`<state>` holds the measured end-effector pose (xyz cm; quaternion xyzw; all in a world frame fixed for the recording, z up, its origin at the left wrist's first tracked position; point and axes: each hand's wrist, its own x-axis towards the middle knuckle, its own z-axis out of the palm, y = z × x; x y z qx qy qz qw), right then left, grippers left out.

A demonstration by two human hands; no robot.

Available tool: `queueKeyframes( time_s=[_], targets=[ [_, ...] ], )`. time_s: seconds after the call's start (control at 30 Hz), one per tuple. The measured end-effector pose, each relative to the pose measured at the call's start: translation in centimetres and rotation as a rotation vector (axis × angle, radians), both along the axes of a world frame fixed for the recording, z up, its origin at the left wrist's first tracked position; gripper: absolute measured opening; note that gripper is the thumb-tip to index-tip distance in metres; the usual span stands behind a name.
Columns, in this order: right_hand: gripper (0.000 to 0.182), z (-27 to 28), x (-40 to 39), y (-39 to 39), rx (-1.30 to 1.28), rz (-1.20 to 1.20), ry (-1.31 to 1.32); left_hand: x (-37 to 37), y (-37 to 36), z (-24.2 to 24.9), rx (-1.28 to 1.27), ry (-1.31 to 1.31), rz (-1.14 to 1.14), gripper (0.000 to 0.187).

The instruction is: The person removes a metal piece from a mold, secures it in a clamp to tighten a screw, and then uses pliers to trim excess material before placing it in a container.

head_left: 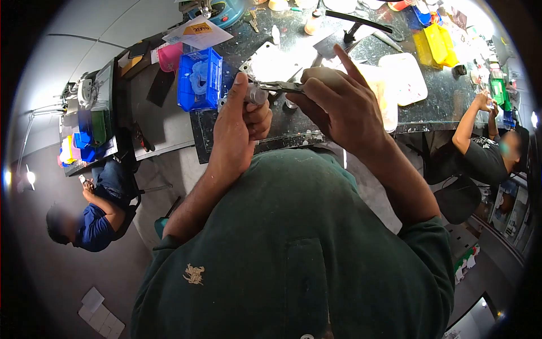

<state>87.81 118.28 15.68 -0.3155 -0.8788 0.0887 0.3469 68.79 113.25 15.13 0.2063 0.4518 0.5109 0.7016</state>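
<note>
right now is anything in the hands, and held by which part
The right hand holds pliers by the handle end, mostly hidden in its fingers. The left hand holds a small cylindrical piece between thumb and fingers, exact contact unclear.

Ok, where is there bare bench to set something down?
The widest free patch seems to be right of the white tray, on the near side of the yellow bin. A smaller gap shows right of the blue bin, beyond the left hand. It's crowded around the pliers and the black bar.
</note>
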Motion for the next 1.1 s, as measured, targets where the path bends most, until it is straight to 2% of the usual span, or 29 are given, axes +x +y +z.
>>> queueKeyframes(
  time_s=[0.03, 0.1, 0.3, 0.4, 0.63, 0.7, 1.1],
  targets=[
    [0.012, 0.3, 0.1, 0.2, -0.001, -0.002, 0.000, 0.0, 0.0, 0.3, -0.001, 0.000, -0.002, 0.050],
    [0.024, 0.6, 0.4, 0.4, 0.085, 0.010, -0.055, -0.1, 0.1, 0.7, -0.013, 0.029, 0.005, 0.048],
    [0.024, 0.9, 0.8, 0.4, 0.075, 0.051, -0.108, -0.6, -0.3, 1.3, -0.166, 0.023, -0.034, 0.045],
    [0.024, 1.0, 0.5, 0.1, -0.003, 0.030, -0.068, -0.1, -0.4, 1.8, -0.166, 0.010, 0.001, 0.044],
    [0.024, 1.1, 0.3, -0.5, -0.002, -0.001, -0.045, 0.0, -0.4, 1.6, -0.155, -0.015, 0.011, 0.043],
    [0.016, 1.2, 0.7, -0.7, -0.091, 0.047, -0.123, 0.0, -0.6, 1.3, -0.135, 0.007, -0.003, 0.043],
    [0.019, 1.4, 0.8, -0.9, -0.036, 0.086, -0.243, -0.5, -0.9, 1.0, -0.196, -0.069, -0.091, 0.046]
  ],
)
